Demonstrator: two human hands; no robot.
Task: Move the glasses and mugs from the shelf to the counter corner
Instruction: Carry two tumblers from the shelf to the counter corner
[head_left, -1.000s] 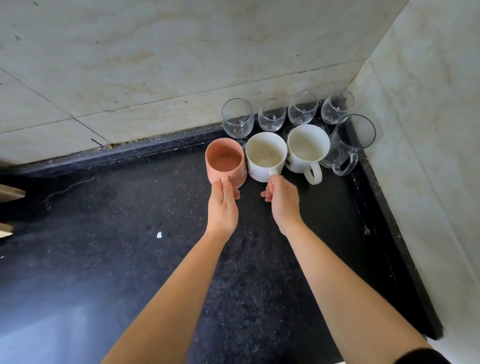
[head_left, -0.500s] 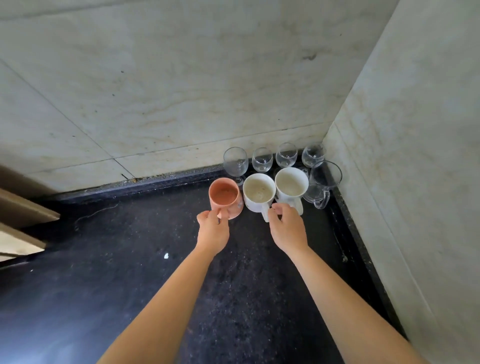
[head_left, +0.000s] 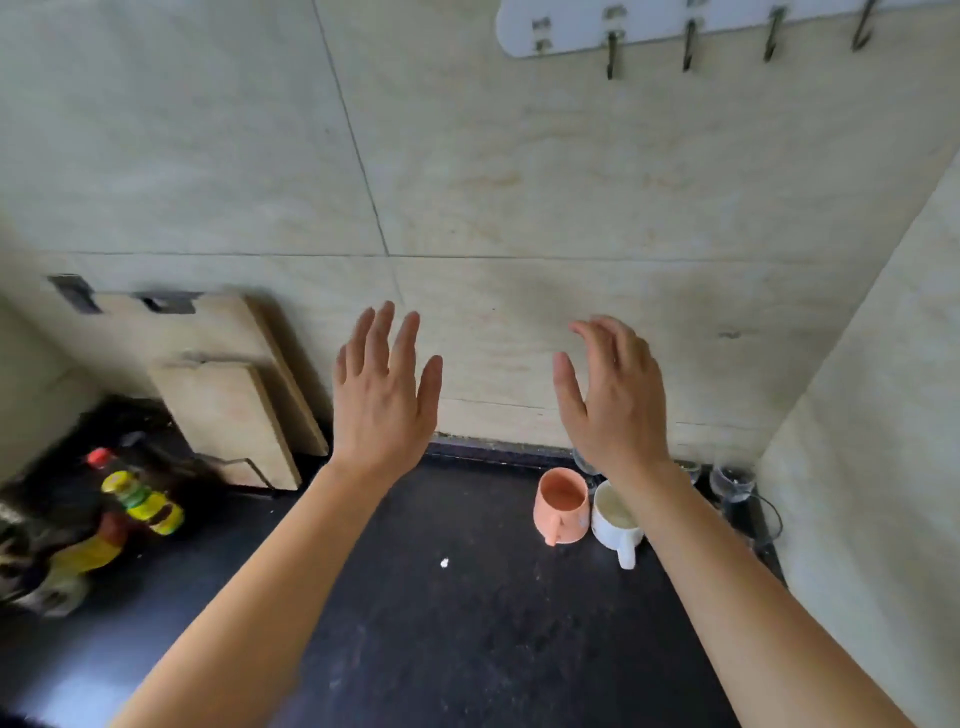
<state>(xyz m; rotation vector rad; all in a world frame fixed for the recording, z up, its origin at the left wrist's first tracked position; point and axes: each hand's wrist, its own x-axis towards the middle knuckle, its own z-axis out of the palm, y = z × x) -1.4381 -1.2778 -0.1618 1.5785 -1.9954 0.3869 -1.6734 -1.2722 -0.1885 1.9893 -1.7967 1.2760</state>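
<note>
An orange mug (head_left: 562, 505) and a white mug (head_left: 615, 522) stand side by side on the black counter (head_left: 467, 623) near its right back corner. Clear glasses (head_left: 732, 480) stand behind them against the wall, partly hidden by my right forearm. A glass mug (head_left: 763, 522) sits at the far right edge. My left hand (head_left: 384, 389) is raised in front of the wall, fingers spread, holding nothing. My right hand (head_left: 613, 389) is also raised above the mugs, fingers apart and empty.
Two wooden cutting boards (head_left: 228, 395) lean on the wall at the left. Bottles (head_left: 140, 501) with red and yellow caps stand at the left counter edge. A white hook rack (head_left: 675, 26) hangs high on the wall. A side wall (head_left: 872, 415) closes the right.
Both hands let go of the orange and white mugs and rose up in front of the wall. The view tilted upward, showing the boards, bottles and hook rack.
</note>
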